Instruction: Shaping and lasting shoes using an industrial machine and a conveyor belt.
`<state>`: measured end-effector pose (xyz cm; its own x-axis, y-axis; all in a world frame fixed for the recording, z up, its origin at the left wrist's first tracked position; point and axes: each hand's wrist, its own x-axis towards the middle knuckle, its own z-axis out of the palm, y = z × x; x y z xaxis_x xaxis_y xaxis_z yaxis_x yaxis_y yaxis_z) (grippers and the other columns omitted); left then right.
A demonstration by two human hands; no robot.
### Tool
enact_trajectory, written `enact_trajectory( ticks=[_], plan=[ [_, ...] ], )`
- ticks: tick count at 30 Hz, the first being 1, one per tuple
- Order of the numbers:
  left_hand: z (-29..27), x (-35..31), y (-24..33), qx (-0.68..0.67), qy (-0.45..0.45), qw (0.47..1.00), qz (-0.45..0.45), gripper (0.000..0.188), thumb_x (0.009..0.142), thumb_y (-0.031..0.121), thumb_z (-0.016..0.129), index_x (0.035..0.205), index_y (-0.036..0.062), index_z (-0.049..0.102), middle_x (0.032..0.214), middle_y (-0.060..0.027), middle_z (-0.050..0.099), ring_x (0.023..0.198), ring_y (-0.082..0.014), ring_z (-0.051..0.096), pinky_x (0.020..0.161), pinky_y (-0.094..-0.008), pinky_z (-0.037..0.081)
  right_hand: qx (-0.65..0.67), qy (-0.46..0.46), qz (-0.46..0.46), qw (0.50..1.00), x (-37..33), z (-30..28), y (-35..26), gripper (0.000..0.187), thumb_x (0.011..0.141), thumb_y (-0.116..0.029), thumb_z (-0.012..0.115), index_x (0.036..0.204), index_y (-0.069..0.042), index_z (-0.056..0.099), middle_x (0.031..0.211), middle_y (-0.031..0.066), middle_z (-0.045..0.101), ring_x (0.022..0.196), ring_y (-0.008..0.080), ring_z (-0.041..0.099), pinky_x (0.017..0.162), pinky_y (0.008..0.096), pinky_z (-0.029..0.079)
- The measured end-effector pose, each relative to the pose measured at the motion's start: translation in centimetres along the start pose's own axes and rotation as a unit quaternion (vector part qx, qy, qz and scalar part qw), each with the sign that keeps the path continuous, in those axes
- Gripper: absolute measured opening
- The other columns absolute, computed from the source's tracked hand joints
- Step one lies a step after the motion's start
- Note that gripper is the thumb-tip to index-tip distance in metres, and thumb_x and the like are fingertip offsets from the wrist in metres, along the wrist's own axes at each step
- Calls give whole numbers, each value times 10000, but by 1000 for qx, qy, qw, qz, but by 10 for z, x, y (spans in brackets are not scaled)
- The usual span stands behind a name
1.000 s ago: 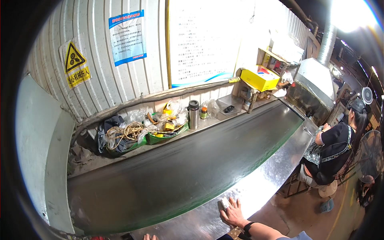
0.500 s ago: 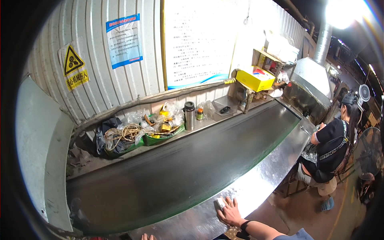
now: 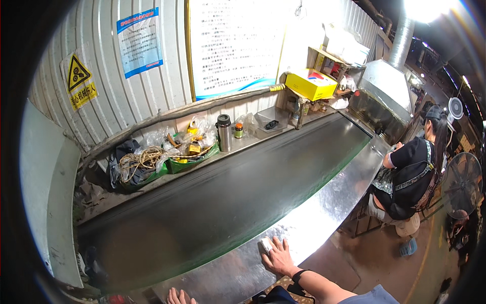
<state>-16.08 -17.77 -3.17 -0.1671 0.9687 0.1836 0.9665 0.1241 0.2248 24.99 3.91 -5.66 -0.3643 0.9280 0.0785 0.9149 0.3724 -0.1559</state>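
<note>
My right hand point(image 3: 278, 259) rests palm down on the shiny metal ledge point(image 3: 309, 225) along the near side of a dark conveyor belt point(image 3: 217, 195). Its fingers are stretched out and somewhat apart. A small white piece point(image 3: 266, 245) shows at its thumb and forefinger side; I cannot tell whether it lies under the fingers or is wrapped on one. Only the fingers of my left hand point(image 3: 179, 297) come into view at the lower edge, laid on the same ledge; the rest of that hand is cut off. The nearby belt surface is bare.
Behind the belt, a shelf holds green containers point(image 3: 192, 163) with cord and plastic bags, a steel flask point(image 3: 224, 133), a small jar point(image 3: 238, 130) and a yellow box point(image 3: 311, 84). A seated person point(image 3: 410, 169) works at right, near a standing fan point(image 3: 461, 185). A metal guard point(image 3: 50, 187) curves at left.
The whole view has shifted, so the scene sits a little further left and up. More of my left fingers shows. My right hand stays on the ledge in the same pose.
</note>
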Motion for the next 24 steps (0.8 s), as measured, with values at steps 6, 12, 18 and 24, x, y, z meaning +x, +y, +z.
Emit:
enact_trajectory(
  ticks=[6,12,18,24],
  plan=[
    [0,0,5,1,-8,1000,-19,562,967,410,611,1410,68,558,1551,-223,429,1442,-425,375,1158,-597,300,1,23,-9,1000,1,-1,2,541,1004,-447,482,1183,11,707,1601,124,407,1497,338,318,1211,638,169],
    [-10,7,6,7,12,1000,-13,547,954,380,627,1399,67,566,1535,-224,445,1428,-424,391,1154,-597,312,-11,0,-5,1000,1,-1,-3,542,1009,-442,486,1286,-9,658,1606,115,399,1487,347,326,1202,642,178],
    [-11,6,4,-1,8,1000,-24,539,945,363,635,1389,64,575,1532,-227,449,1428,-424,391,1164,-594,301,-9,-3,0,1000,4,-1,-6,576,1008,-439,499,1402,-27,581,1588,118,424,1477,352,338,1198,646,179],
    [-13,8,7,0,9,1000,-24,541,937,363,644,1384,65,581,1529,-225,457,1426,-423,395,1164,-593,303,-5,-11,5,1000,3,-2,-4,588,1017,-441,478,1426,-25,557,1585,123,425,1489,352,323,1200,644,174]
  ],
)
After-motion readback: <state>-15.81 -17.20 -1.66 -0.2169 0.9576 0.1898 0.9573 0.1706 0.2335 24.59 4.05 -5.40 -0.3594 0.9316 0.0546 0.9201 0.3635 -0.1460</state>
